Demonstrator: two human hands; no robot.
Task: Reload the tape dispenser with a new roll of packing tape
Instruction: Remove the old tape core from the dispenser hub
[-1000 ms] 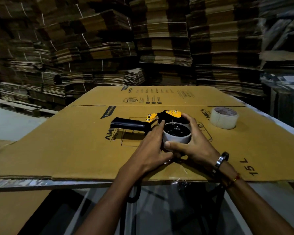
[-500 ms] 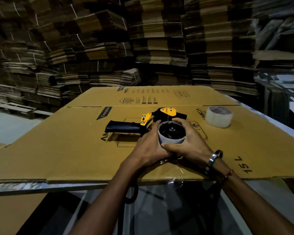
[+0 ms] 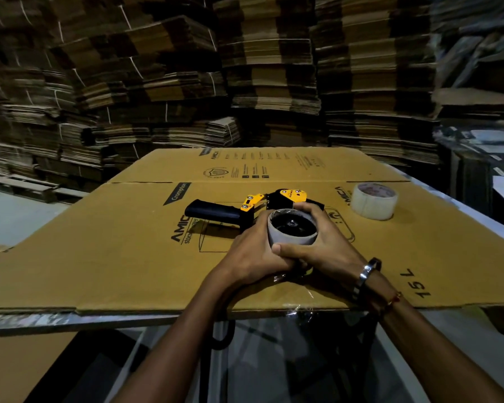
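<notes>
Little has moved: both hands, left hand point(image 3: 253, 251) and right hand point(image 3: 320, 245), still grip the spent core point(image 3: 291, 237) on the dispenser point(image 3: 245, 209); the new roll point(image 3: 374, 200) waits well right, unloaded.

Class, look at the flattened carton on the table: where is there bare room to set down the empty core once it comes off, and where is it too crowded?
Bare cardboard lies left of the dispenser handle and near the front edge of the flattened carton. A smaller patch lies between the right hand and the new tape roll. The middle is crowded: both the left hand and right hand wrap the core.
</notes>
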